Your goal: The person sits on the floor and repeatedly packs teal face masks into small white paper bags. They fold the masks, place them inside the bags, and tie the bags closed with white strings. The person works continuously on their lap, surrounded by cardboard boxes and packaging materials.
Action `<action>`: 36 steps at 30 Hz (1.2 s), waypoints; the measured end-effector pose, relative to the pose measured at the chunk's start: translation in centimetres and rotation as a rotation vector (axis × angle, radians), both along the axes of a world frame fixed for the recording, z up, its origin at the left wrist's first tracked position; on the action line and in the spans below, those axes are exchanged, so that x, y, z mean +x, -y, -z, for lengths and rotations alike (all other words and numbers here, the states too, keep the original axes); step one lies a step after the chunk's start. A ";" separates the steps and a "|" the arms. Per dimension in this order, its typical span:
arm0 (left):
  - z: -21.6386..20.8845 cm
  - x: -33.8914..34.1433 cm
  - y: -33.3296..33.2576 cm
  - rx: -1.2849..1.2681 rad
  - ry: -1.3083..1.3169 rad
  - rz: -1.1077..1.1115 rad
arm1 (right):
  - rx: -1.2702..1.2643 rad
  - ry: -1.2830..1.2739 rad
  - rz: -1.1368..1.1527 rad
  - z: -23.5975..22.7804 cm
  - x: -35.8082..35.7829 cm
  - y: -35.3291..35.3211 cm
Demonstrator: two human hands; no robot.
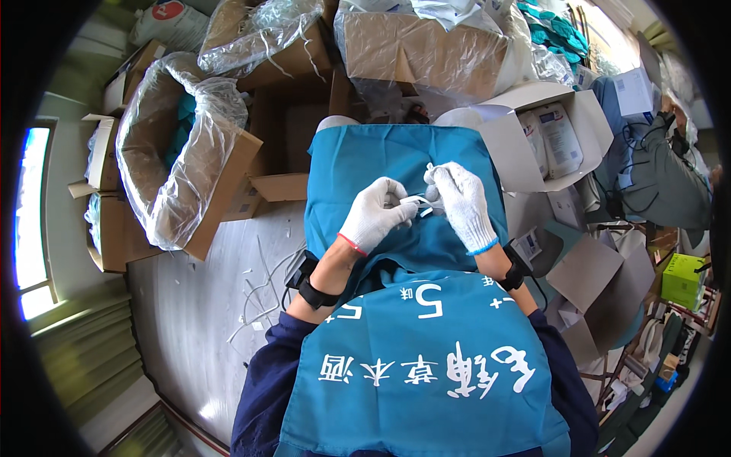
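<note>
My left hand (pixel 376 213), in a white knit glove with a red cuff edge, pinches a narrow white strip (pixel 413 200) above my lap. Close on its right, my right hand (pixel 461 202), gloved in white with a blue cuff edge, has its fingers closed on the strip too. A small white end stands up above the right fingertips. The strip loops between both hands; what it belongs to is too small to make out. Beneath them a teal apron (pixel 403 156) with white print covers my knees and chest.
An open carton (pixel 221 186) lined with clear plastic stands at the left. Another plastic-covered carton (pixel 426 49) is ahead. At the right, an open white box (pixel 594 126) holds white packets (pixel 560 137). Thin white strips (pixel 255 305) litter the grey floor (pixel 183 305).
</note>
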State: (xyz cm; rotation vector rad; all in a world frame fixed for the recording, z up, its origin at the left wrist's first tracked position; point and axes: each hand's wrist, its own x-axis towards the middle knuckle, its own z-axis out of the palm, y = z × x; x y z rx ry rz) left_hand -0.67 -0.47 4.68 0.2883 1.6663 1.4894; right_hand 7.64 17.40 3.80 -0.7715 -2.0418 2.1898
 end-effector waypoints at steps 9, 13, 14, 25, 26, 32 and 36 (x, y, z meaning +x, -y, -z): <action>0.3 0.6 -0.1 0.116 -0.075 -0.113 | 0.235 -0.081 0.021 1.6 0.0 1.0; 1.8 0.7 0.2 -0.021 -0.320 -0.070 | -0.034 -0.056 0.080 0.9 0.0 1.0; 2.2 0.9 0.1 -0.063 -0.413 -0.079 | -0.111 -0.043 0.094 0.3 0.0 1.1; 1.5 1.4 -1.6 -0.042 -0.045 0.035 | 0.699 -0.332 0.018 2.7 -0.1 1.7; 1.5 1.4 -1.7 -0.044 -0.056 0.044 | 0.736 -0.370 -0.005 2.8 -0.1 1.6; 2.4 1.5 -0.3 -0.313 -0.878 0.287 | 0.204 -0.104 0.117 2.1 -0.1 0.0; 2.7 -1.9 1.6 -0.837 -1.069 0.177 | 0.547 -0.301 0.102 3.3 0.3 -2.1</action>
